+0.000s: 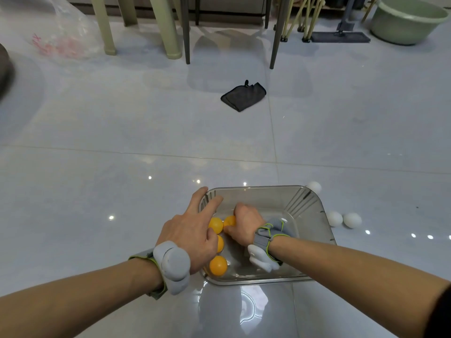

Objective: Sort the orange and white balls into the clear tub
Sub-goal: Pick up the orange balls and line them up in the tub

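Note:
A clear tub (314, 215) sits on the pale tiled floor in front of me. Several orange balls lie along its left side: one (218, 265) near the front corner, another (215, 225) beside my left hand. My left hand (192, 230) rests over the tub's left rim with fingers spread, covering part of the balls. My right hand (245, 223) is down inside the tub, fingers curled around an orange ball (230, 220). Three white balls lie on the floor outside the tub's right side: one (314, 187) by the far corner, two (334, 218) (352, 220) side by side.
A dark folded cloth (243, 95) lies on the floor further ahead. Chair and table legs (186, 32) stand at the back, with a plastic bag (63, 32) at the far left and a green basin (405, 19) and a flat mop (340, 36) at the far right.

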Demonstrator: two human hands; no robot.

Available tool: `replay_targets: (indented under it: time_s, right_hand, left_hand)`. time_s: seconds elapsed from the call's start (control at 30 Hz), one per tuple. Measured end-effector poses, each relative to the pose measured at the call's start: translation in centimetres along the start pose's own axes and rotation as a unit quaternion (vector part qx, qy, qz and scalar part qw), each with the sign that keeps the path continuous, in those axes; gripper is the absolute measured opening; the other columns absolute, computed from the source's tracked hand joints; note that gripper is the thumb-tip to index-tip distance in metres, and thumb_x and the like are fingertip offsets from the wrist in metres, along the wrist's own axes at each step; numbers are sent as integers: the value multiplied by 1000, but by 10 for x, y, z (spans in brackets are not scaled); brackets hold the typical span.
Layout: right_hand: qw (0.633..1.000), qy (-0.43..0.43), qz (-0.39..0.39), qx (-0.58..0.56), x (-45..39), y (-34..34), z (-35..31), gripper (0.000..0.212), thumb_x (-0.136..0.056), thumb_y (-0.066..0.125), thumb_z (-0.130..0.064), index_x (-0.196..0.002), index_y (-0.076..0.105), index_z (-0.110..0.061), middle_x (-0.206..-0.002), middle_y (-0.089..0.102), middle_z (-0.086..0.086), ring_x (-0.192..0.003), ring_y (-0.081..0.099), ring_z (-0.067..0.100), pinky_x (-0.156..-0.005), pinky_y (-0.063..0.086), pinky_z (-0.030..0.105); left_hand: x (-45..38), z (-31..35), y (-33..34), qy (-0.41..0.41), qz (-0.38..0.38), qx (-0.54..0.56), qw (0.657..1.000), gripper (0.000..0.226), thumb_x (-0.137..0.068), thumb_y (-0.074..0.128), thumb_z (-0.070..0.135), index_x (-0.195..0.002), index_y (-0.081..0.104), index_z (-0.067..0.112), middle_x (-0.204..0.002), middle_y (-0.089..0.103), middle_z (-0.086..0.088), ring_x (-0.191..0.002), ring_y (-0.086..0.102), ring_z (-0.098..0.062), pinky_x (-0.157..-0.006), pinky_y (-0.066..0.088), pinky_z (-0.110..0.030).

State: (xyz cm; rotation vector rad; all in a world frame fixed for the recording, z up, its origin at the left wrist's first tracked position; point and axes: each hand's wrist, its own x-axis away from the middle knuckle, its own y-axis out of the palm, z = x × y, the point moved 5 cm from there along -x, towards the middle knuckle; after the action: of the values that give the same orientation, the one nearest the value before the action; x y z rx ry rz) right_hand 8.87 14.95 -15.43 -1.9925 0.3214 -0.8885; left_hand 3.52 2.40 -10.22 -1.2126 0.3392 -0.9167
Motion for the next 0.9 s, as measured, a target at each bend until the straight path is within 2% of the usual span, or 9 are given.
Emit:
replay_targets:
  time_s: [0.4, 0.57, 0.63, 0.67, 0.77, 0.83, 0.9]
  right_hand:
    - [1000, 8, -9, 29, 13, -16, -3, 42, -89, 64, -20, -124, 49, -2, -130, 54, 17, -120, 56, 30, -92, 47, 33]
    - [999, -14, -14, 44, 35, -43, -11, 51, -87, 68, -25, -129, 46, -6, -133, 51, 14, -122, 55, 28, -95, 46, 32]
    - [996, -59, -33, 51, 49, -69, -12, 50, -84, 71, -34, -124, 52, -10, -126, 59, 10, -112, 59, 26, -93, 49, 32]
    - [995, -83, -37, 37, 55, -87, -9, 43, -82, 71, -36, -116, 59, -12, -117, 66, 8, -100, 64, 22, -89, 53, 31]
    - [992, -111, 24, -44, 61, -155, 16, 14, -79, 71, -31, -84, 67, -18, -75, 75, -1, -60, 69, 10, -60, 57, 24]
    - [986, -97, 112, -72, 56, -199, 51, 10, -80, 69, -29, -76, 66, -19, -61, 71, -4, -51, 67, 5, -50, 50, 18]
    - [981, -56, 173, -64, 44, -222, 96, 9, -81, 68, -26, -77, 67, -18, -66, 71, -3, -60, 69, 11, -57, 47, 21]
  left_hand:
    - [-1, -1, -1, -1, 0, -7, 1000, 65, -81, 42, 31, -141, 20, 44, -159, 2, 13, -69, 58, -29, -62, 47, -34]
    - [-1, 0, -1, 1, 1, -17, 1000, 65, -81, 42, 32, -141, 20, 46, -159, 1, 11, -69, 58, -30, -62, 47, -34]
    - [-1, 0, -3, 1, 2, -20, 1000, 65, -82, 43, 32, -140, 21, 46, -159, 1, 10, -67, 57, -30, -62, 47, -34]
    - [0, 0, -3, 0, 1, -20, 1000, 65, -82, 44, 32, -140, 21, 47, -159, 1, 10, -66, 55, -29, -61, 46, -33]
    - [-2, 1, -5, 0, -1, -27, 1000, 65, -81, 44, 31, -140, 22, 47, -159, 1, 10, -66, 55, -31, -61, 45, -32]
    - [-1, 4, -5, 4, 0, -33, 999, 65, -81, 45, 31, -140, 23, 47, -160, 1, 9, -69, 58, -33, -62, 45, -33]
    - [-1, 7, -6, 5, -1, -44, 999, 65, -82, 46, 31, -140, 23, 47, -160, 1, 9, -73, 60, -35, -63, 46, -33]
